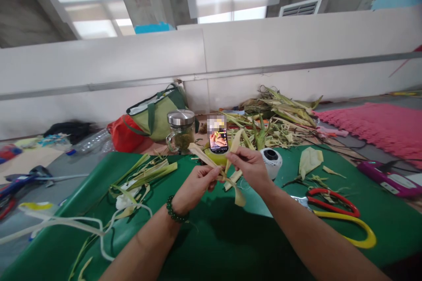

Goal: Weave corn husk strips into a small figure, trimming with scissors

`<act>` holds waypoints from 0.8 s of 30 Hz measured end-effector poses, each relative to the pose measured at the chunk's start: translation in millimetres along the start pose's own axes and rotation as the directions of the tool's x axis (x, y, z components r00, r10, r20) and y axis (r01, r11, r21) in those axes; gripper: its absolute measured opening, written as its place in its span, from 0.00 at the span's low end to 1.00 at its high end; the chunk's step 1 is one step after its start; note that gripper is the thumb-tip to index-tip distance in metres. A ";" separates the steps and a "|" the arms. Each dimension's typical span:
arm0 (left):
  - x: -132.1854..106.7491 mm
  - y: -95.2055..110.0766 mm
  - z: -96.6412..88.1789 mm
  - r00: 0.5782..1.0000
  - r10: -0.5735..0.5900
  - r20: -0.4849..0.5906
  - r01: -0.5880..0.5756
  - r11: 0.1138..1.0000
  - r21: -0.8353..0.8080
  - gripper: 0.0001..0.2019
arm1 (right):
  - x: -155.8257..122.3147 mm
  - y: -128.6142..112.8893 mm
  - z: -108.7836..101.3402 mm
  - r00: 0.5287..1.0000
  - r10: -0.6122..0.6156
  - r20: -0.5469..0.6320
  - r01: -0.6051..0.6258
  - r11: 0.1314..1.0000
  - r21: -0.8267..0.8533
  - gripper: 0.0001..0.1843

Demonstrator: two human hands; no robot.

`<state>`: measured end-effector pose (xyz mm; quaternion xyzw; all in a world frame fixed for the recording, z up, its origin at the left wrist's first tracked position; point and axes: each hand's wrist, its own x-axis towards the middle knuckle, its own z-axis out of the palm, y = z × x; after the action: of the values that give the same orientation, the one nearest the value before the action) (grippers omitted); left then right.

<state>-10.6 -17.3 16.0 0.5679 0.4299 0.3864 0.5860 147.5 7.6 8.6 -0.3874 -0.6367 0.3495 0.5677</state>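
Pale corn husk strips (239,195) cross between my two hands above the green mat. My left hand (201,182), with a dark green bead bracelet at the wrist, pinches the strips near their crossing. One end sticks out up and to the left. On the other side, my right hand (249,164) has its fingers closed on a strip that stands up past the knuckles. Just behind the hands, a phone (219,139) with a lit screen leans in a yellow-green holder (215,158). A white spool of thread (272,163) stands beside my right hand.
Scissors (351,215) with red and yellow handles lie at the right on the green mat (132,246). A glass mug (181,134) with a metal lid stands behind. Husk piles (283,109) lie at the back, and a white cable (75,224) runs at the left.
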 end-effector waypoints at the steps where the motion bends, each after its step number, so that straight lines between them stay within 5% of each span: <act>1: -0.4 0.9 -0.1 1.000 0.002 0.001 -0.002 1.000 0.020 0.24 | 2.2 -0.4 -3.3 0.999 0.034 -0.035 -0.032 0.999 0.035 0.18; 4: -0.2 1.9 -0.7 1.000 0.011 -0.023 -0.010 0.999 0.043 0.25 | 7.5 -0.5 -10.3 0.998 0.068 -0.002 -0.068 0.997 0.036 0.21; 10: 5.6 -1.7 -2.9 0.974 0.117 -0.196 -0.090 0.986 0.140 0.23 | 0.6 -0.6 -4.0 0.918 0.189 0.348 -0.166 0.981 -0.096 0.14; 16: 4.6 0.7 -2.7 0.992 0.018 -0.126 -0.011 0.998 0.061 0.20 | -6.3 1.4 3.5 0.908 0.115 0.403 -0.104 0.993 -0.049 0.16; 19: 3.6 2.8 -4.9 0.998 0.025 -0.061 -0.017 0.991 0.133 0.18 | -6.7 2.1 0.8 0.885 0.074 0.459 -0.029 0.994 -0.105 0.20; 24: 3.0 6.7 -15.6 0.990 0.071 -0.122 -0.031 0.952 0.306 0.20 | 1.7 -0.5 -19.0 0.872 0.102 0.478 -0.026 0.986 -0.164 0.23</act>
<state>-24.1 -8.8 22.7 0.6353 0.5069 0.3674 0.4521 166.2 9.0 11.9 -0.3506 -0.7701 0.4044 0.3470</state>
